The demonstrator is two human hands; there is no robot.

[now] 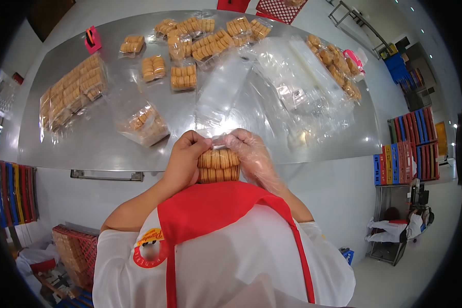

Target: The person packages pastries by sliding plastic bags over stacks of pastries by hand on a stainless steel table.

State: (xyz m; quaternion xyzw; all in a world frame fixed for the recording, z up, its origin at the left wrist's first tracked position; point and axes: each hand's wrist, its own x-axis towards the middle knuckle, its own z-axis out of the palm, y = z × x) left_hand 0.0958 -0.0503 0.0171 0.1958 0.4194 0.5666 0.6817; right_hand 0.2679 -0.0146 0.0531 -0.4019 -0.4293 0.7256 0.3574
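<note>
A clear plastic bag packed with rows of round golden cookies (218,167) is close to my body at the table's near edge. My left hand (186,154), bare, pinches the far end of this bag between thumb and fingers. On the other side my right hand (251,154), in a thin clear plastic glove, grips the same end, its fingertips close to the left ones. Just beyond my hands lies a stack of flat clear bags (220,87). An upright, loosely gathered bag of cookies (145,123) stands to the left.
On the steel table (179,110), a large group of cookie packs (74,90) lies left and several more packs (210,43) at the back. Plastic sheets (303,77) and bagged round pastries (339,66) lie right. A pink tape dispenser (92,40) stands at the far left.
</note>
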